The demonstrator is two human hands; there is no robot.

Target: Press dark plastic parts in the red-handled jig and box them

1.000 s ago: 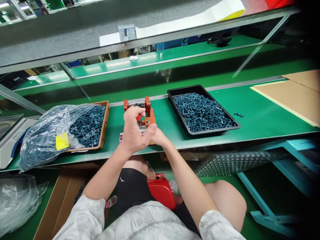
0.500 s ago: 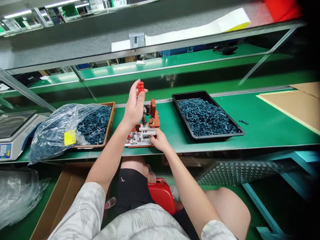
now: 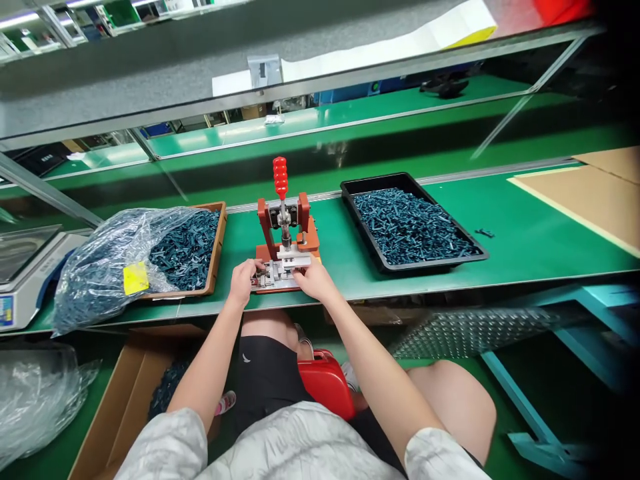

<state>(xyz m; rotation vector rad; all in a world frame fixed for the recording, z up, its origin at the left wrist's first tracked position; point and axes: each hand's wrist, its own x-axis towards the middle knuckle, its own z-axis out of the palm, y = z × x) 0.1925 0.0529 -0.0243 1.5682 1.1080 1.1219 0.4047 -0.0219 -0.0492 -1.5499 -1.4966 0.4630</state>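
A small orange-red press (image 3: 287, 227) stands on the green bench, its red-gripped lever (image 3: 281, 177) pointing straight up. At the metal fixture (image 3: 274, 276) on its base, my left hand (image 3: 243, 279) has curled fingers at the left side. My right hand (image 3: 311, 280) pinches at the right front edge of the same fixture. Whatever small part the fingers hold is too small to make out.
A wooden tray (image 3: 213, 257) with a plastic bag (image 3: 107, 263) of dark blue parts lies to the left. A black tray (image 3: 407, 227) of similar parts lies to the right. A scale (image 3: 20, 273) sits at far left. A cardboard box (image 3: 125, 400) stands below the bench.
My left hand raised the lever to upright, let go of it and came down to the fixture's left side. My right hand stayed at the fixture.
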